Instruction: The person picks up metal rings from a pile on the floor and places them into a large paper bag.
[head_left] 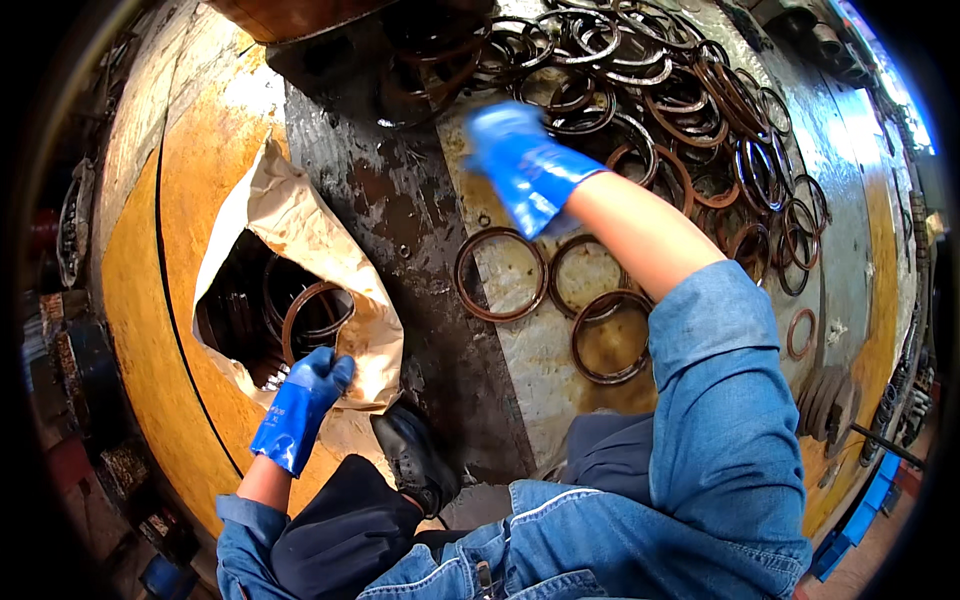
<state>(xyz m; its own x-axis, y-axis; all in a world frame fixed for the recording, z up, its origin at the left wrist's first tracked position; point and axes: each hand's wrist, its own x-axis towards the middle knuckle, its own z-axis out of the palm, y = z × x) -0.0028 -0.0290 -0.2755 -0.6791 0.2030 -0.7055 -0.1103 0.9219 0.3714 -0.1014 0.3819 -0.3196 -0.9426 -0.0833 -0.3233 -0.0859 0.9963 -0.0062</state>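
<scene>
My left hand (pixel 312 395), in a blue glove, grips the near edge of a brown paper bag (pixel 365 310). The bag lies open-mouthed on its side at my left, with several dark rings and one browner ring (pixel 287 335) inside. Out in front, my right hand (pixel 525 165), also blue-gloved, is smeared by motion above the floor, beside a heap of oily metal-looking rings (pixel 705 130). Its fingers cannot be made out, nor whether they hold anything. Below that forearm lie a brown ring (pixel 461 275) on its own and two overlapping rings (pixel 577 342).
A rust-brown container (pixel 300 15) stands at the far edge, with more rings beside it. My black shoe (pixel 415 460) is close to the bag. At the right are a lone small ring (pixel 790 335), a stack of round discs (pixel 828 405) and a blue tray (pixel 855 520).
</scene>
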